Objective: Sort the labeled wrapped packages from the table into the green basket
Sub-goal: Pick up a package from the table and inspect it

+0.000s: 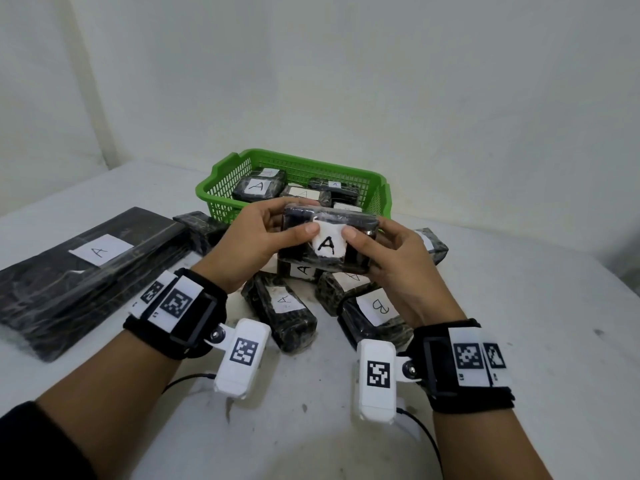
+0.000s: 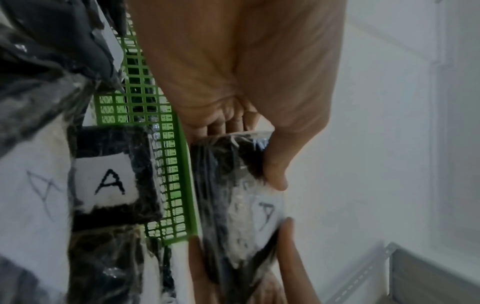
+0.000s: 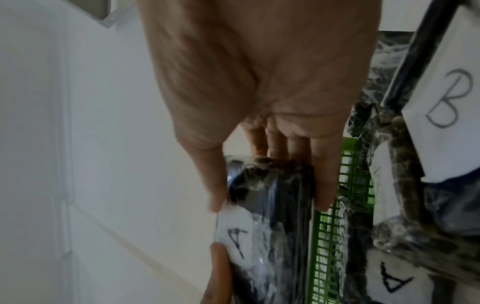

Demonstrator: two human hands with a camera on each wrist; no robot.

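A black wrapped package with a white "A" label (image 1: pixel 329 242) is held up in front of the green basket (image 1: pixel 221 188). My left hand (image 1: pixel 273 230) grips its left end and my right hand (image 1: pixel 377 251) grips its right end, both thumbs on the label. The left wrist view shows the same package (image 2: pixel 233 185) pinched between thumb and fingers beside the basket wall (image 2: pixel 171 156). In the right wrist view, the package (image 3: pixel 275 205) sits between thumb and fingers. Several "A" packages (image 1: pixel 258 187) lie in the basket.
Below my hands on the white table (image 1: pixel 519 306) lie more wrapped packages: one marked "A" (image 1: pixel 282 306), one marked "B" (image 1: pixel 375 313), others partly hidden. A large flat black package marked "A" (image 1: pixel 86 271) lies at the left. A wall stands behind the basket.
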